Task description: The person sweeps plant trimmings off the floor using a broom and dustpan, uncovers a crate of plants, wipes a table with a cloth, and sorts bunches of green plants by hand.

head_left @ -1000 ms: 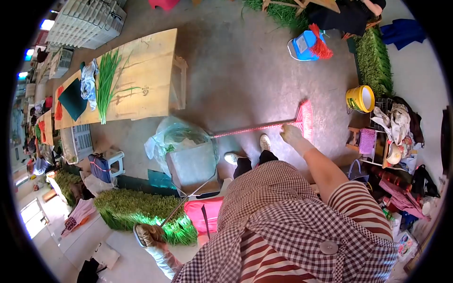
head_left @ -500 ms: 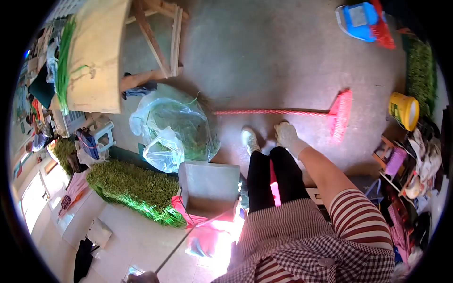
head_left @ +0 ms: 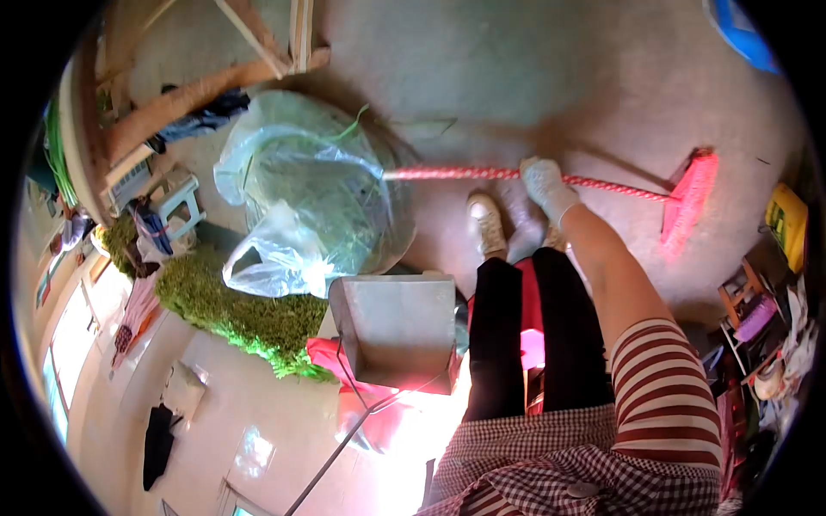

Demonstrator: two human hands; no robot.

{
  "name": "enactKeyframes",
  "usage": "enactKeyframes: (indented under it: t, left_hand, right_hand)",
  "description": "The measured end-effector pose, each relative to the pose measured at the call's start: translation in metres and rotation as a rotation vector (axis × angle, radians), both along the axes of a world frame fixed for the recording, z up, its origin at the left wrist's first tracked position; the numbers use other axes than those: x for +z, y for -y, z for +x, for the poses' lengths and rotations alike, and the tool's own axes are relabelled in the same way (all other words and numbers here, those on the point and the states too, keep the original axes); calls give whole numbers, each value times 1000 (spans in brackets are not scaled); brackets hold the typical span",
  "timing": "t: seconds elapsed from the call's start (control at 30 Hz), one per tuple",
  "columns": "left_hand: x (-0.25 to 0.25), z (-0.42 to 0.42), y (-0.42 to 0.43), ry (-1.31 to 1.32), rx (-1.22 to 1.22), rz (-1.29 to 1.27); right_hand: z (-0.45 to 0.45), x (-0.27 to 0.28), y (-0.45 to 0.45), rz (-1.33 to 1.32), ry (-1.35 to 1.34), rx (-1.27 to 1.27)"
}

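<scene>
My right hand (head_left: 544, 182), in a whitish glove, is closed around the red-and-white patterned handle of a broom (head_left: 482, 174). The pink-red broom head (head_left: 691, 202) is off to the right, and the handle's far end touches or overlaps a clear plastic bag (head_left: 314, 189) that holds green plant matter. Below the bag is a grey long-handled dustpan (head_left: 396, 318). Its thin dark handle (head_left: 331, 464) runs down to the lower left and out of view. My left hand is out of sight.
Green artificial turf (head_left: 232, 305) runs along the left beside pale floor tiles. A wooden trestle (head_left: 185, 99) stands upper left, near a white-blue stool (head_left: 182, 211). On the right are a yellow container (head_left: 787, 225) and piled belongings. A blue bucket (head_left: 744, 39) shows at top right.
My right hand has come up from near my shoe and taken hold of the broom handle, which is now slightly raised. My left hand has left the view at the bottom.
</scene>
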State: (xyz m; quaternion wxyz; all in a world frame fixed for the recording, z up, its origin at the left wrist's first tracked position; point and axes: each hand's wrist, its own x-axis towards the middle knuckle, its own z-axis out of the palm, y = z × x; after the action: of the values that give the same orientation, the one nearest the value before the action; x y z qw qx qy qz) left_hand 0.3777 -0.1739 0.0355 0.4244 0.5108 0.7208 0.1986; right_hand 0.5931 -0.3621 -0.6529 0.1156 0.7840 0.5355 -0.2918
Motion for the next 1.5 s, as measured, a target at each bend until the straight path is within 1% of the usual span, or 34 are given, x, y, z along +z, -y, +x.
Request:
enactKeyframes:
  t: [0.07, 0.1, 0.17, 0.2, 0.23, 0.27, 0.3, 0.33, 0.37, 0.4, 0.47, 0.5, 0.53, 0.57, 0.6, 0.63, 0.67, 0.73, 0.8, 0.83, 0.87, 0.93, 0.97, 1.07, 1.1, 1.13, 1.2, 1.23, 1.3, 1.33, 1.4, 1.47, 1.5]
  left_hand:
    - [7, -2, 1, 52, -40, -13]
    - [10, -2, 2, 76, -68, -23]
    - [13, 1, 4, 133, -139, -48]
    - [13, 4, 7, 164, -177, -64]
    - [14, 7, 10, 191, -216, -80]
    - [15, 9, 14, 217, -260, -98]
    - [19, 12, 19, 236, -303, -122]
    - [23, 17, 26, 255, -352, -141]
    - [28, 21, 32, 278, -397, -153]
    - [34, 26, 36, 305, -453, -169]
    - [49, 36, 45, 379, -592, -199]
    - [57, 36, 48, 443, -699, -211]
    - [58, 38, 45, 563, -869, -225]
    - [69, 51, 69, 358, -546, -174]
    - [29, 38, 54, 259, -435, -173]
    - [33, 56, 78, 336, -589, -91]
    - [50, 76, 80, 183, -854, -253]
    - [70, 107, 115, 255, -1127, -263]
    - [73, 134, 144, 334, -1240, -318]
    - [67, 143, 155, 362, -1281, -347]
    - [68, 153, 169, 339, -1323, -369]
    - [58, 176, 197, 355, -1300, -442]
    - [53, 189, 207, 289, -1344, -464]
    - [44, 233, 251, 203, -1355, -333]
    - [33, 247, 265, 256, -1310, -330]
    - [18, 264, 278, 307, -1264, -324]
    - [-3, 304, 300, 51, -1317, -157]
    - [-14, 324, 313, 41, -1274, -178]
    - [-27, 363, 344, 27, -1179, -224]
    - [-26, 383, 365, 67, -1112, -263]
    - [-21, 419, 409, 140, -968, -341]
    - [-29, 456, 447, 188, -838, -416]
    - [-35, 473, 465, 213, -774, -454]
  right_hand:
    - [29, 65, 1, 102, -155, -183]
    - [43, 97, 4, 228, -131, -266]
    - [87, 183, 7, 263, -169, -463]
    - [111, 215, 17, 289, -194, -525]
    - [128, 259, 33, 399, -110, -612]
    - [149, 306, 46, 409, -101, -757]
    - [167, 343, 66, 507, -119, -888]
    - [183, 382, 95, 449, -85, -1024]
    - [187, 401, 131, 444, -91, -1123]
    - [195, 433, 158, 458, -102, -1212]
    - [184, 508, 225, 352, -55, -1326]
    - [175, 519, 265, 303, -23, -1233]
    - [161, 524, 299, 356, -7, -1304]
    - [148, 543, 327, 415, 11, -1373]
    - [124, 595, 337, 599, 12, -1592]
    - [109, 624, 354, 697, -64, -1746]
    - [95, 643, 370, 789, -146, -1893]
    - [62, 665, 402, 961, -129, -2039]
    - [40, 670, 424, 1081, -162, -2103]
    - [32, 684, 428, 1077, -187, -2112]
    - [24, 681, 435, 1132, -197, -2091]
    - [11, 670, 454, 1231, -212, -2047]
    - [9, 672, 463, 1276, -201, -2062]
    - [16, 680, 498, 1366, -70, -2090]
    - [21, 671, 516, 1374, -82, -2154]
    - [34, 692, 527, 1451, -112, -2154]
    - [53, 702, 555, 1446, -140, -2208]
    - [59, 685, 575, 1466, -125, -2178]
    - [80, 698, 599, 1371, -75, -2144]
    - [92, 705, 610, 1319, -56, -2124]
    - [115, 712, 633, 1326, -102, -2073]
    - [143, 713, 657, 1363, -127, -2042]
    - [156, 703, 674, 1307, -135, -2013]
